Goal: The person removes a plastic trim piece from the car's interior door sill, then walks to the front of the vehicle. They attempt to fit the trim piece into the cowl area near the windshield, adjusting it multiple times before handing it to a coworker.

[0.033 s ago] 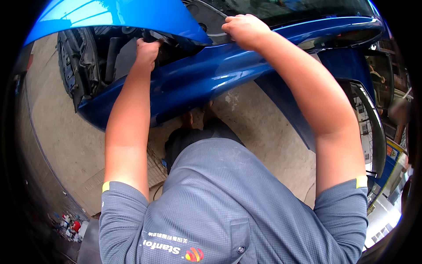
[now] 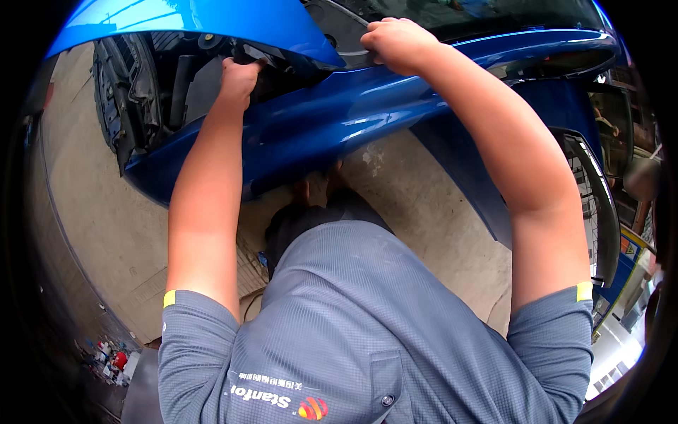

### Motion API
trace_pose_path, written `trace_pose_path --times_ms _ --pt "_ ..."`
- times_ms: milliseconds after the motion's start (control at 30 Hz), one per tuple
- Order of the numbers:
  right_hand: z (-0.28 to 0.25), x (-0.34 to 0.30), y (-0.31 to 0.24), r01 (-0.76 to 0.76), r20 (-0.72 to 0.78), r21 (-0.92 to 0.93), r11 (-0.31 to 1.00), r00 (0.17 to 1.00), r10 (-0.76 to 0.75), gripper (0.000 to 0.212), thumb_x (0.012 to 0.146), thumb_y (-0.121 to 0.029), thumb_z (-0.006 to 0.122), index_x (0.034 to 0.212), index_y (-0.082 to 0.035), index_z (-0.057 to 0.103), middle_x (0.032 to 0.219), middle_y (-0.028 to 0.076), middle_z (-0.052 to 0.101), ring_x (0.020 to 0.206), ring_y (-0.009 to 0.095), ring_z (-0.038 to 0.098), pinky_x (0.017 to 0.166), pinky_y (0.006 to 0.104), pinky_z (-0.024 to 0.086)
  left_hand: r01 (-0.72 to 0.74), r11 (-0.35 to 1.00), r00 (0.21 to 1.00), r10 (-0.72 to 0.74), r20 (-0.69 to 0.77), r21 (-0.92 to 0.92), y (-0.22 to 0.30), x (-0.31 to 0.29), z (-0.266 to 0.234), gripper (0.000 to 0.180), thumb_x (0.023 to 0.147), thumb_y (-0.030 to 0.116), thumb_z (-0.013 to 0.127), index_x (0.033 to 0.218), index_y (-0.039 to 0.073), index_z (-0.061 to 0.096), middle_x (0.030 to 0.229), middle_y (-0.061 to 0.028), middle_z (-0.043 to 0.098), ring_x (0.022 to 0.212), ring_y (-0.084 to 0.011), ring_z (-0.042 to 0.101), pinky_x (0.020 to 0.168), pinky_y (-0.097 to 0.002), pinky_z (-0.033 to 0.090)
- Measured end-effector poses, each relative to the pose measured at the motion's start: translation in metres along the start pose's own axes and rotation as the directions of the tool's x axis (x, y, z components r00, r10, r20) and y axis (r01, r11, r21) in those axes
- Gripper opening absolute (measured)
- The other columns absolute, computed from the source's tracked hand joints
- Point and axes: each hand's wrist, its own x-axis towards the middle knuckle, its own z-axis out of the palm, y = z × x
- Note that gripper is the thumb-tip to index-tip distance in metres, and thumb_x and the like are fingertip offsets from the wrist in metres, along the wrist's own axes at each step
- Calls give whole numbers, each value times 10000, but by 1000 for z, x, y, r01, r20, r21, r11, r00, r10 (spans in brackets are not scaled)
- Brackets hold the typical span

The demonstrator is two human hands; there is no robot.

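Note:
A glossy blue car bumper [image 2: 339, 124] stretches across the upper view, pulled slightly away from the car body. My left hand [image 2: 239, 76] is closed on the bumper's upper edge, in the dark gap under the blue body panel [image 2: 212, 21]. My right hand [image 2: 399, 44] is curled over the bumper's top edge further right, next to a black trim piece [image 2: 332, 28]. Both arms reach straight out in front of my grey shirt.
Exposed black parts behind the bumper [image 2: 123, 99] show at the left end. The bumper's right end curves down with a black-edged opening [image 2: 600, 205]. Below is a concrete floor [image 2: 92, 212], with small colourful items [image 2: 106, 357] at lower left.

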Motion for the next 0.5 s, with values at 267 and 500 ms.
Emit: trace_pose_path --times_ms 267,500 --pt "11 0 19 -123 -23 454 883 989 149 287 949 -133 646 1221 -50 683 1178 171 694 1074 327 669 1003 403 514 -57 980 997 44 69 190 -18 20 -4 808 788 404 818 1362 -46 472 1316 -244 586 1214 -364 579 1001 -417 473" --pt "12 -10 31 -212 85 520 827 977 196 300 963 -155 640 1243 -53 673 1178 182 689 1072 334 672 1013 409 513 -162 974 982 174 -68 156 3 -24 -6 708 826 398 796 1314 -30 516 1207 -196 651 1115 -304 627 928 -388 489"
